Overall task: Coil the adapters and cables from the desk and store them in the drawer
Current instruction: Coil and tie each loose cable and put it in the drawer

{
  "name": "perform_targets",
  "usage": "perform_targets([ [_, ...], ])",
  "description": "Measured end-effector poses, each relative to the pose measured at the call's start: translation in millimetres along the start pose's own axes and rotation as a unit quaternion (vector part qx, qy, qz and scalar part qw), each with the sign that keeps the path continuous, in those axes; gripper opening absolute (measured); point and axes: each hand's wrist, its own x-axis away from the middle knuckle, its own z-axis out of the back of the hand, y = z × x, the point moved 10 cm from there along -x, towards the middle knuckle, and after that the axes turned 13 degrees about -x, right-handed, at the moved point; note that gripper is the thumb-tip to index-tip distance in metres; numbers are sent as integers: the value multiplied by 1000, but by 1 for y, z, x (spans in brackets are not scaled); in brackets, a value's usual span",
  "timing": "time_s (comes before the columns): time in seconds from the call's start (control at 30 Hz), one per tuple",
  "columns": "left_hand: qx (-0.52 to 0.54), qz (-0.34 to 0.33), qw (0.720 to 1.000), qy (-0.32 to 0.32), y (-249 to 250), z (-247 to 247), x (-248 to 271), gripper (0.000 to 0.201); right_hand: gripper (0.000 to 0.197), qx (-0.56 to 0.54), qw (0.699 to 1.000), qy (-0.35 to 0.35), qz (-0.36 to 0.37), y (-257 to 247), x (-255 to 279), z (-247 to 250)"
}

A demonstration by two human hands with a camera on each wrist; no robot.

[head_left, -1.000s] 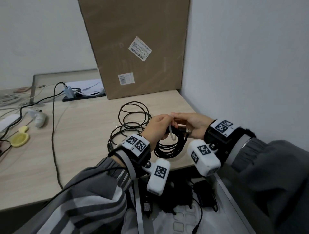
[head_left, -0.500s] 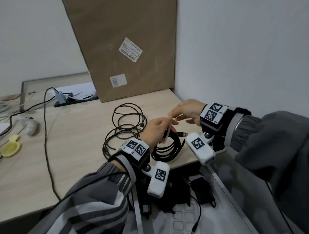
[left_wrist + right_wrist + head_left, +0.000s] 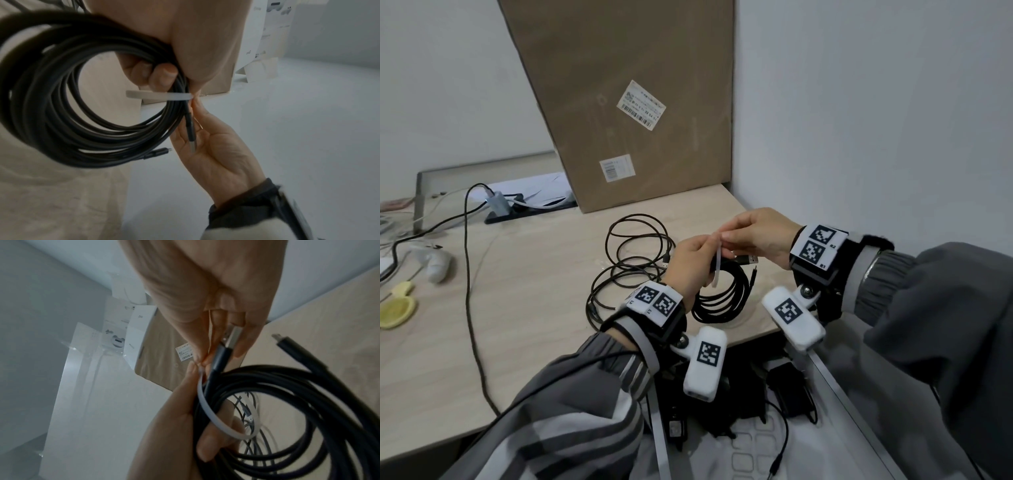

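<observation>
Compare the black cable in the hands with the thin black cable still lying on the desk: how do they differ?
The held cable is thicker and wound in tight, stacked loops; the desk cable is thinner and sprawls in loose, uneven loops. The left hand grips the held cable while the right hand pinches a white strap round it; the desk cable lies untouched, unbound. Both are black.

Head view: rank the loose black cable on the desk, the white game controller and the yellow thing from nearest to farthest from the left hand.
From the left hand, which holds the coiled black cable:
1. Loose black cable, on the desk just left of that hand.
2. White game controller, far left on the desk.
3. Yellow thing, at the left edge, slightly farther out.
</observation>
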Motion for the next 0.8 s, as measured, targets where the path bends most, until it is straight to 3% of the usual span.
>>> perform_targets([
  [0.17,20,14,1000,-11,0,0,5,40,11,79,996,26,31,-6,5,1],
  [0.33,3,37,999,-11,-4,0,5,27,19,132,987,81,44,-11,4,5],
  [0.5,21,79,997,-1,-9,4,-1,27,31,57,994,96,-20,3,-12,7],
  [0.6,20,82,996,-2,-14,5,0,24,28,-19,992,100,-72,11,-12,8],
  [0.67,15,80,997,-5,-15,2,4,21,28,-59,991,97,-76,8,-7,9],
  [0.8,-6,74,997,-4,-12,1,6,18,29,-108,978,174,-48,-7,-8,33],
])
